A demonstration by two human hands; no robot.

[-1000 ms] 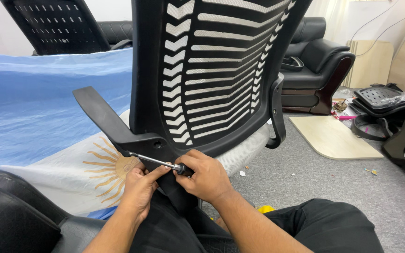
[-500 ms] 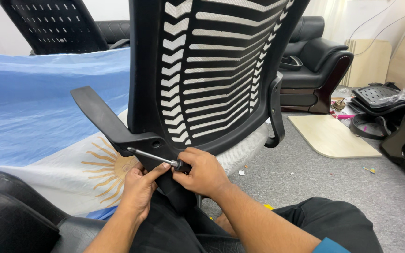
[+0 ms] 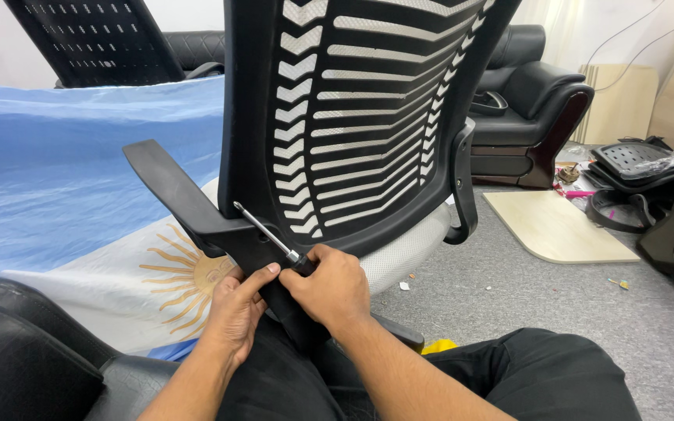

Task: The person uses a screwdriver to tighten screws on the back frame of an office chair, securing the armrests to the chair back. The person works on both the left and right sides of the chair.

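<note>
A black office chair with a slatted back (image 3: pixel 352 117) stands right in front of me, its grey mesh seat (image 3: pixel 407 249) behind the backrest. My right hand (image 3: pixel 329 288) is closed on the handle of a screwdriver (image 3: pixel 267 231), whose metal shaft points up and left along the black bracket under the left armrest (image 3: pixel 165 183). My left hand (image 3: pixel 235 300) rests beside it, fingertips touching the bracket at the base of the screwdriver. The tip of the shaft lies against the chair back's edge.
A blue and white cloth with a sun emblem (image 3: pixel 79 203) lies at left. A black leather armchair (image 3: pixel 532 101) stands behind at right, a wooden board (image 3: pixel 555 226) lies on the grey carpet, and chair parts (image 3: pixel 633 171) are piled far right. Another mesh chair back (image 3: pixel 95 39) stands at upper left.
The screwdriver's shaft has swung from nearly level to pointing steeply up and left. Both hands stay at the bracket, shifted slightly.
</note>
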